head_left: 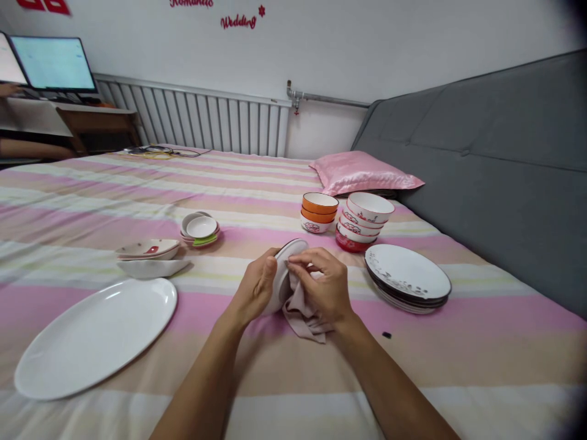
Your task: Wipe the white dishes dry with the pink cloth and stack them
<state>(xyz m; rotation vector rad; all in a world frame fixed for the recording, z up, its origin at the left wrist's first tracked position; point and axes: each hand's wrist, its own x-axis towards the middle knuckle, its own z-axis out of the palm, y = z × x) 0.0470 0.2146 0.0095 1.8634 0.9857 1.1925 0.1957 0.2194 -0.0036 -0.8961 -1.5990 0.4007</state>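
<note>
Tilted up on its edge, a white plate [280, 284] is gripped along its left side by my left hand [257, 282], the thumb toward me. My right hand [323, 284] pinches a pale pink cloth [305, 315] against the plate's right side. The cloth hangs in folds down to the bedspread. Part of the plate is hidden behind my fingers and the cloth. To the right of my right hand lies a stack of plates [408, 275], the top one white with a dark rim and a floral print.
Stacked orange and white bowls [320, 211] stand beside a taller stack of red-patterned bowls [362, 223]. Small dishes [200, 228], shallow bowls [149, 256] and a large oval platter [96, 336] lie left. A small black piece [386, 335] and a pink pillow [364, 171] are on the bed. A person sits by monitors.
</note>
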